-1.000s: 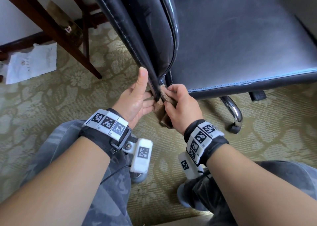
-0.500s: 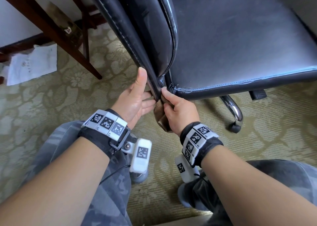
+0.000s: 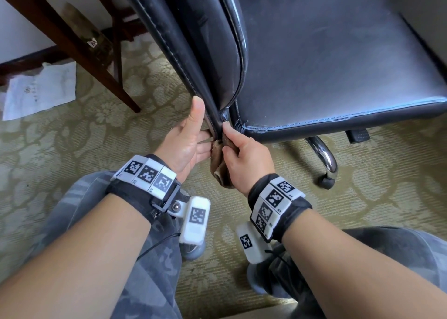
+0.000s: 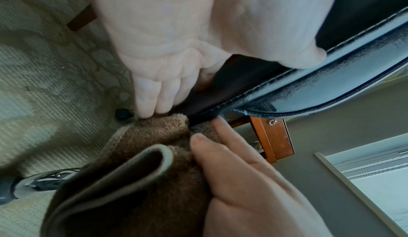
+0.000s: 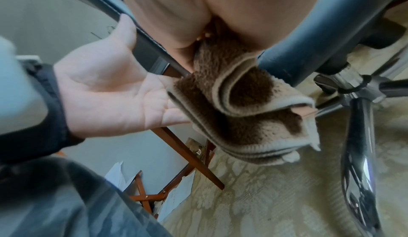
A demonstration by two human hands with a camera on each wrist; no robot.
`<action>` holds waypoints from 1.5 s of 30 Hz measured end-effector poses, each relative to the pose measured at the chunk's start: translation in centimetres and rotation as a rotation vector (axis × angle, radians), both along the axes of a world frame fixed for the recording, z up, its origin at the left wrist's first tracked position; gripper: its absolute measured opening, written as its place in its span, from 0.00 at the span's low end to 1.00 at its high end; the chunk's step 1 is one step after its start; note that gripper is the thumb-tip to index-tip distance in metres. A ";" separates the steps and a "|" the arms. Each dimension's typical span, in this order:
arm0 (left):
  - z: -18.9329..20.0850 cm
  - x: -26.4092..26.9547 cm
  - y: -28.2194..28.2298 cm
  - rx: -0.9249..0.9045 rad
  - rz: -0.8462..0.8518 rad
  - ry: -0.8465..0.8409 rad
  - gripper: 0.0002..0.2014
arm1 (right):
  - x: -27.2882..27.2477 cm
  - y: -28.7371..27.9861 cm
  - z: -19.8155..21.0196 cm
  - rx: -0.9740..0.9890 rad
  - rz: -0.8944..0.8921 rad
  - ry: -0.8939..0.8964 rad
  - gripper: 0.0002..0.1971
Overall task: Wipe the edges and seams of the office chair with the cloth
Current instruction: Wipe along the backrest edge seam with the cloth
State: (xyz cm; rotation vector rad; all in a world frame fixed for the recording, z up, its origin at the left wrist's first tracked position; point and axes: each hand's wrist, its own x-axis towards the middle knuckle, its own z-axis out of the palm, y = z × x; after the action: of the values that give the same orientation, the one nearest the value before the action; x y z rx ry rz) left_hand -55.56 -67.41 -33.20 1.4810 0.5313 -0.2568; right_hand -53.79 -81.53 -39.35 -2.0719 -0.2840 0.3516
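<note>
1. The right hand grips the folded brown cloth, its fingertip pressing the cloth's top into the gap where the chair back meets the seat.
2. The left hand lies flat and relaxed, thumb along the back's edge, bracing it.
3. Keep that brace steady, push a thin fold deep into the seam, and drag slowly along the stitching.

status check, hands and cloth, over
Left hand open, bracing backrest edge. Right hand holds cloth at seam beside seat. Nothing blocking.
</note>
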 end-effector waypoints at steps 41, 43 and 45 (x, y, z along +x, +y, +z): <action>-0.2 -0.1 -0.1 0.013 0.002 -0.029 0.44 | 0.4 -0.1 0.0 0.248 -0.158 0.164 0.23; -0.3 0.0 -0.1 0.014 0.014 -0.024 0.43 | 0.5 0.0 -0.2 0.221 -0.169 0.163 0.24; -0.3 -0.1 -0.2 0.014 0.021 -0.020 0.46 | 0.6 0.2 -0.7 0.204 -0.165 0.166 0.23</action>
State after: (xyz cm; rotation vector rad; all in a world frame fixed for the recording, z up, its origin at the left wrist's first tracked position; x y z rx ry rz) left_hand -55.65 -67.58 -33.53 1.4890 0.5331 -0.2214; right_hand -53.16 -81.30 -40.01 -1.8385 -0.0457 0.3753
